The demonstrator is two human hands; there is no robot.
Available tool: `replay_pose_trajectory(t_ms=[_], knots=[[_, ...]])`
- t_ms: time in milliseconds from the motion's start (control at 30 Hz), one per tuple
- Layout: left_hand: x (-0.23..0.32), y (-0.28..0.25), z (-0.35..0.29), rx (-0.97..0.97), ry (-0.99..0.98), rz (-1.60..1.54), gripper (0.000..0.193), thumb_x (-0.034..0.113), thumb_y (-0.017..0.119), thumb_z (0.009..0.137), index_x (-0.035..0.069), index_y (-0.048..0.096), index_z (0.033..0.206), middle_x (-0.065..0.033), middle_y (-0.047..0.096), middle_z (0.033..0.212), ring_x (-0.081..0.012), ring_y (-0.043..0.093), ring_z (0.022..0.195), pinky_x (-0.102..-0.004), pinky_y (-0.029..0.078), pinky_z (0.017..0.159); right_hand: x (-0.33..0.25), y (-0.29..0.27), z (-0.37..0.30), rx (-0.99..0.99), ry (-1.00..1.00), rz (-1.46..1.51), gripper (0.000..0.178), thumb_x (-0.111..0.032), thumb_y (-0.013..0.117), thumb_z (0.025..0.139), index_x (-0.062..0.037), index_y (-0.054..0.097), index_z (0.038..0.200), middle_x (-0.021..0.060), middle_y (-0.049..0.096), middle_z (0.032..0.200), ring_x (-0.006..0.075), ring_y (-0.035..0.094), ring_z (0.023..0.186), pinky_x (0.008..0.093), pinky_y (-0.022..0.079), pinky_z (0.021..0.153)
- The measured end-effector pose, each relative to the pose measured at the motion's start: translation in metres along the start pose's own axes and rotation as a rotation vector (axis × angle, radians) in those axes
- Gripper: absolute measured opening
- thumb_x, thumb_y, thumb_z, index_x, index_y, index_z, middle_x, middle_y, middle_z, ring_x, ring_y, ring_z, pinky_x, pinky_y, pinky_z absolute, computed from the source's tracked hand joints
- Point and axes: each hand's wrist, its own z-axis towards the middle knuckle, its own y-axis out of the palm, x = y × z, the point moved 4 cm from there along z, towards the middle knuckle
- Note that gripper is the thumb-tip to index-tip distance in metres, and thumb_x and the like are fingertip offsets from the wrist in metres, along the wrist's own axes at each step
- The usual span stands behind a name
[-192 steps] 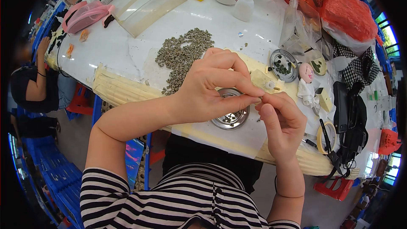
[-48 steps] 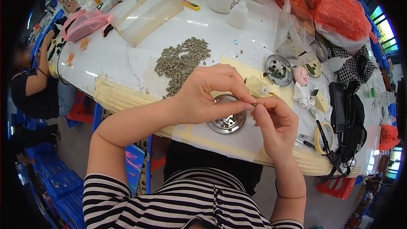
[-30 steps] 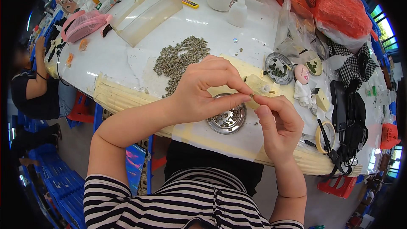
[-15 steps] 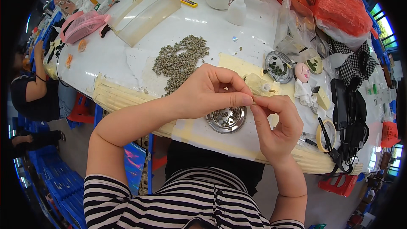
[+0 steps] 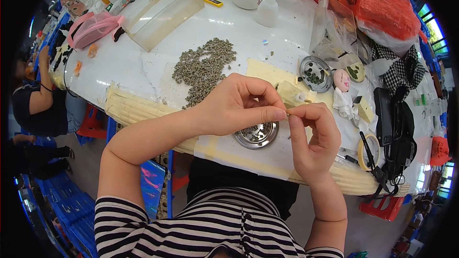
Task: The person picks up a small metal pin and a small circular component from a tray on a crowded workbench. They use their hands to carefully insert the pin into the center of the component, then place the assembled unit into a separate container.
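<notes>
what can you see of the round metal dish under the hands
The dish is round, shallow and shiny silver, apparently metal, with a raised rim. Small dark pieces lie scattered inside. It sits flat, seemingly on the white sheet near the table's front edge. The left hand above hides its upper part; any touch is unclear.

This looks like a workshop for small handwork. The near edge of a long white table [image 5: 143, 69] is bound in yellowish padding [image 5: 143, 106]; inward from it lie a heap of tiny grey-brown pieces [image 5: 203, 69] and a round metal dish [image 5: 258, 147] holding more. A tape roll [image 5: 361, 155] sits by the near right corner, a squeeze bottle [image 5: 267, 13] toward the far edge. Past the left edge are another person [image 5: 40, 110], a red stool [image 5: 91, 119] and stacked blue crates [image 5: 69, 210].
</notes>
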Motion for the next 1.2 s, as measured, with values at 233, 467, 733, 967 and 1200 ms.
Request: replay_pose_trajectory(t_ms=[233,467,733,967,1200], knots=[[0.025,0.006,-0.007,0.172,0.766,0.823,0.024,0.002,0.081,0.074,0.005,0.074,0.097,-0.0053,0.067,0.08,-0.0159,0.061,0.068,-0.0251,0.047,0.058,0.009,0.001,-0.004,-0.062,0.293,0.245,0.007,-0.001,0.064,0.092,0.0023,0.063,0.098,0.0057,0.062,0.092,0.0095,0.06,0.079,0.0228,0.049,0.071],[0.024,0.007,-0.009,0.209,0.79,0.854,0.022,0.001,0.081,0.072,0.004,0.075,0.093,-0.0054,0.067,0.079,-0.016,0.062,0.066,-0.0258,0.047,0.055,0.008,0.001,-0.004,-0.094,0.321,0.294,0.008,-0.001,0.064,0.093,0.0022,0.063,0.1,0.0044,0.062,0.093,0.0089,0.06,0.08,0.0228,0.049,0.073],[0.025,0.007,-0.009,0.209,0.802,0.854,0.021,0.0,0.08,0.072,0.004,0.074,0.092,-0.0055,0.066,0.079,-0.0158,0.061,0.066,-0.0257,0.047,0.056,0.009,0.002,-0.004,-0.099,0.329,0.269,0.008,-0.002,0.064,0.092,0.0022,0.064,0.099,0.0044,0.062,0.093,0.0089,0.061,0.08,0.0225,0.049,0.073],[0.025,0.007,-0.008,0.221,0.78,0.863,0.022,0.0,0.081,0.07,0.004,0.074,0.091,-0.0055,0.066,0.079,-0.0163,0.062,0.068,-0.0262,0.047,0.056,0.001,-0.003,-0.001,0.006,0.061,0.084,0.01,0.003,0.068,0.086,0.0025,0.068,0.096,0.0073,0.065,0.087,0.0107,0.059,0.071,0.0228,0.048,0.064],[0.026,0.006,-0.009,0.233,0.781,0.869,0.022,0.001,0.081,0.07,0.004,0.074,0.091,-0.0057,0.067,0.079,-0.0167,0.062,0.069,-0.0265,0.048,0.059,-0.006,-0.002,0.002,0.009,-0.104,-0.052,0.014,0.006,0.07,0.082,0.002,0.071,0.096,0.0088,0.066,0.08,0.013,0.058,0.064,0.0228,0.047,0.057]])
